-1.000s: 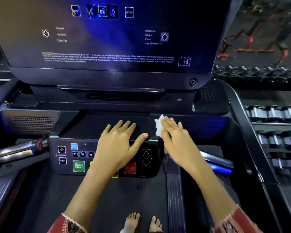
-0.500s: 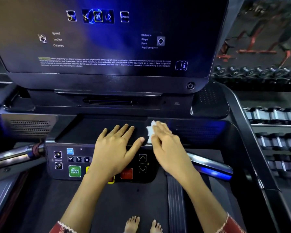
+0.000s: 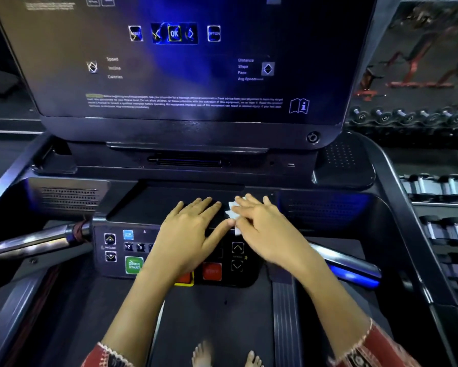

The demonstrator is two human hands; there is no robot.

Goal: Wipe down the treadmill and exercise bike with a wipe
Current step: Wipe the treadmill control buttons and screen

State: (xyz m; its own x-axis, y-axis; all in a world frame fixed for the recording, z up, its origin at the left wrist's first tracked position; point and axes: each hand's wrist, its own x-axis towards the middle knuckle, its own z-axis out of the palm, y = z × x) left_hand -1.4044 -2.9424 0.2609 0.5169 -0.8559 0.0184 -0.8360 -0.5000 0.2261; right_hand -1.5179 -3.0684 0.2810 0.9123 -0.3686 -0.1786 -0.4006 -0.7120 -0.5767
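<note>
I stand on a black treadmill, facing its console (image 3: 148, 205) and big dark screen (image 3: 185, 64). My right hand (image 3: 265, 231) lies flat with straight fingers on a small white wipe (image 3: 232, 214), pressing it onto the console's black ledge just above the button panel (image 3: 116, 250). Most of the wipe is hidden under the fingers. My left hand (image 3: 191, 234) rests flat beside it on the same ledge, fingers spread, covering part of the buttons; its thumb tip touches the wipe's edge.
Chrome handlebars stick out at the left (image 3: 37, 239) and right (image 3: 349, 263) of the panel. Racks of dumbbells (image 3: 439, 229) stand to the right of the treadmill. The belt (image 3: 217, 313) runs below, with bare feet on it.
My right hand has slid the wipe leftward along the ledge until it meets my left thumb. The left hand stayed put. The camera has tilted up a little.
</note>
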